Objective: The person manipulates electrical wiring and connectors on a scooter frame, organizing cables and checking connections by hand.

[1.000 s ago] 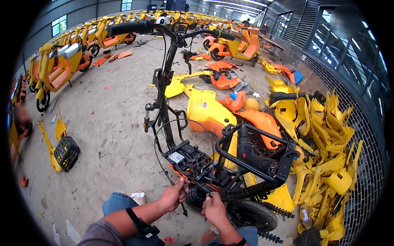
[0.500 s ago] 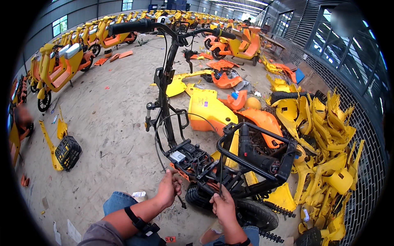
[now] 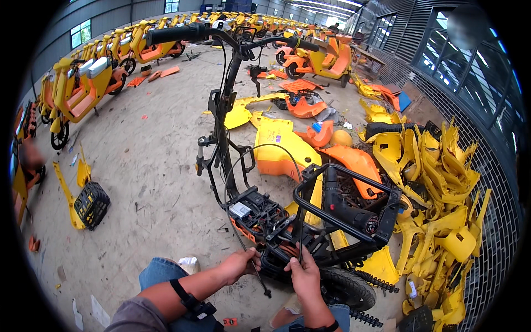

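A stripped electric scooter frame (image 3: 223,144) stands before me, with handlebars, exposed wiring and a black rear rack. My left hand (image 3: 241,265) is closed on a thin black cable (image 3: 266,291), whose free end dangles below the fingers. Just behind the scooter's open electronics bay (image 3: 249,207), my right hand (image 3: 304,272) pinches a black cable strand below the rack. A cable loop arches above the bay; whether both hands hold the same cable is hard to tell. A black cordless drill (image 3: 354,213) lies in the rear rack (image 3: 345,226).
Yellow body panels (image 3: 448,221) are heaped along the brick wall at right. Orange and yellow covers (image 3: 276,146) lie beyond the scooter. A black basket (image 3: 93,206) with yellow parts rests on the floor at left. Rows of yellow scooters (image 3: 83,91) stand farther off.
My left hand has moved down and right, closer to my right hand, bringing the cable end along. The cable loop over the bay now arches higher. My right hand has barely shifted.
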Demonstrator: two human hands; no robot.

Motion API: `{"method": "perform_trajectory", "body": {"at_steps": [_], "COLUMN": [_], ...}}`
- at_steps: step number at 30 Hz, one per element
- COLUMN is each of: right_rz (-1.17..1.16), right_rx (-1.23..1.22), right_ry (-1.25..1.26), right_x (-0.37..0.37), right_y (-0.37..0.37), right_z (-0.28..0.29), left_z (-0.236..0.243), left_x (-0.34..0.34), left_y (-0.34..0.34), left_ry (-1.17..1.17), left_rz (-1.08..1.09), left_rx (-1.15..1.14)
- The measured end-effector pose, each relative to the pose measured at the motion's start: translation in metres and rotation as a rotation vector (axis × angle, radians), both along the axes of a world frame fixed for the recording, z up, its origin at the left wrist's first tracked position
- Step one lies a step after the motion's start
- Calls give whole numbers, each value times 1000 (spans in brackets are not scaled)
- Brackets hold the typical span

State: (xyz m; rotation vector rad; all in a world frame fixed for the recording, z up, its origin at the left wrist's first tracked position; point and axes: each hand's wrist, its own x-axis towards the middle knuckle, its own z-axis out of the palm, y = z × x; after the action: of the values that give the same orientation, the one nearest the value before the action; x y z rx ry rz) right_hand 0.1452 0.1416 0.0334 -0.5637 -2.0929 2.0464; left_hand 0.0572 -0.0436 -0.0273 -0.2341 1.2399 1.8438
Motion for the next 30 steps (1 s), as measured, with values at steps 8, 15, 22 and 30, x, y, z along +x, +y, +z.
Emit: {"method": "perform_trajectory", "body": {"at_steps": [8,15,22,30], "right_rz": [245,213,142,97], "right_rx": [372,637,568,378], "right_ry": [-20,77,86,-22], "right_x": [10,12,9,8], "right_y": [-27,-44,-30,-18], "right_z": [8,18,-5,-3], "left_z": [-3,12,-7,11], "left_x": [23,29,21,5], "left_y": [9,13,12,5], "left_ry": [51,89,46,92], "left_rz": [-214,-64,48,342], "left_rx": [104,142,237,168]}}
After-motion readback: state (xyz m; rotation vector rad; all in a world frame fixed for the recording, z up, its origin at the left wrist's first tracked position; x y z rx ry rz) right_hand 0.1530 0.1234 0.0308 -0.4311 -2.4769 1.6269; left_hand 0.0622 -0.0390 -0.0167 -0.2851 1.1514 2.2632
